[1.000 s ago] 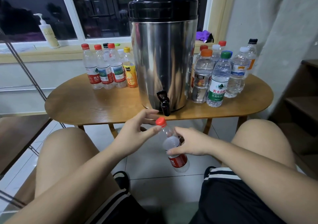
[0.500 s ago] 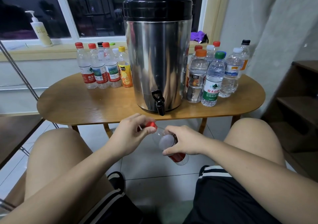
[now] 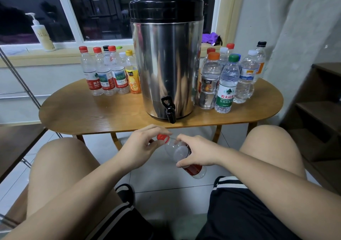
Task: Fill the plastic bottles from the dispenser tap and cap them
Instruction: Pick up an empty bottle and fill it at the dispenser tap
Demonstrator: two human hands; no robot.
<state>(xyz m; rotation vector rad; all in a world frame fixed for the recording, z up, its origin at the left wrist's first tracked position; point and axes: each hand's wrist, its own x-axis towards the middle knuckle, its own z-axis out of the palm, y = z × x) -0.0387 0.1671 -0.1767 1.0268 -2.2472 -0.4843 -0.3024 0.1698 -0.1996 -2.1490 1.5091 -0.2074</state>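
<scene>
The desk (image 3: 110,110) carries the steel dispenser (image 3: 166,55) at its middle; the left bottles (image 3: 107,73) beside it look empty and the right bottles (image 3: 227,84) look full, all of them capped; below the desk's front edge, over the floor, the hands hold one bottle (image 3: 176,150) tilted, neck towards the person's left; the right hand (image 3: 199,153) is wrapped round its body above the red label; the left hand (image 3: 140,147) pinches the red cap (image 3: 162,138) between thumb and fingertips; the tap (image 3: 168,108) juts over the desk edge just above them, untouched. The bottle looks empty, so the step is probably unscrewing before filling; to do it well, the right hand should grip firmly without crushing the thin plastic; the left should turn the cap squarely off the thread and keep it in the fingers rather than let it fall; the neck then wants bringing upright directly under the tap.
</scene>
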